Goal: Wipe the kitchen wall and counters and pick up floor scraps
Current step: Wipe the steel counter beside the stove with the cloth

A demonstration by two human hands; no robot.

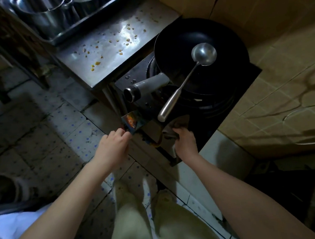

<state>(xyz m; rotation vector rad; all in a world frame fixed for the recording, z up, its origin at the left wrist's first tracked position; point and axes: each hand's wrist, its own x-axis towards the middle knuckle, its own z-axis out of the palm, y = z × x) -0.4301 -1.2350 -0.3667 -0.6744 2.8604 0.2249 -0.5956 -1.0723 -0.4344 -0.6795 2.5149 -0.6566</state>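
Observation:
My right hand [185, 142] grips a dark grey cloth [176, 125] pressed against the front edge of the black stove [228, 101]. My left hand [113, 148] pinches a small colourful wrapper [133, 121] at the stove's front left corner. A steel counter [107, 47] to the left of the stove is dotted with several yellow food scraps [94, 64]. The beige tiled wall [268, 22] rises behind and to the right of the stove.
A black wok [174, 40] with a grey handle [149, 84] sits on the burner, a steel ladle [203, 54] resting in it. Metal pots in a tray [50, 18] stand at the back left. The tiled floor [37, 121] is dirty; a shoe [7, 188] lies left.

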